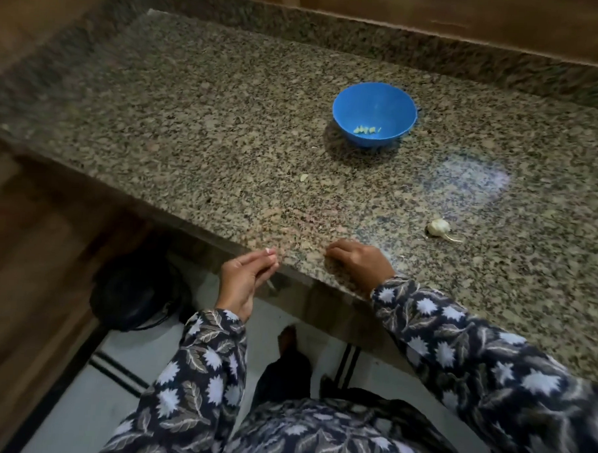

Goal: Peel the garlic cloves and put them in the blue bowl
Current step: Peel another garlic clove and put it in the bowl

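A blue bowl [374,115] stands on the granite counter [199,126], toward the back, with a few pale peeled cloves [366,129] at its bottom. A garlic bulb [438,228] with a thin stem lies at the right, near the front. My left hand [244,278] is cupped against the counter's front edge, fingers together and nothing visible in it. My right hand [357,265] rests on the counter just inside that edge, knuckles up and fingers curled under. Nothing shows in its grip. Both hands are well in front of the bowl.
A small scrap of garlic skin [304,177] lies on the counter between the bowl and my hands. A raised granite ledge [367,41] runs along the back. Below the counter are a dark round object [133,291] and a white tiled floor [87,409].
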`<control>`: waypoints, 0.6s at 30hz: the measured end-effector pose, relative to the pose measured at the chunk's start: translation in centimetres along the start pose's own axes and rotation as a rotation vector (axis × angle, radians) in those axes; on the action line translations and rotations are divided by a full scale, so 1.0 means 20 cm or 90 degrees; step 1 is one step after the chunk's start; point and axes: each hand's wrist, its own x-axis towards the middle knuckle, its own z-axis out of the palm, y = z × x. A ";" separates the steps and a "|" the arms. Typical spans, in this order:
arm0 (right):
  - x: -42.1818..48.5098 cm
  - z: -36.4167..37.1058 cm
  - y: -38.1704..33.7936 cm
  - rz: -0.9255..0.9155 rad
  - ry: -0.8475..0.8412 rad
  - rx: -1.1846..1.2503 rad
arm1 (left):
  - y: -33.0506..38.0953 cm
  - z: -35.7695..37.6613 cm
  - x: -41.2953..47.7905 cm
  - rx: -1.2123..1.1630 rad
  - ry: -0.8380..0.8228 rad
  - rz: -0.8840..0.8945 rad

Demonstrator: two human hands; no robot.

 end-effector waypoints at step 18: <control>0.60 0.10 -0.69 0.539 0.181 0.649 | 0.18 -0.65 -0.03 -0.449 0.166 -0.099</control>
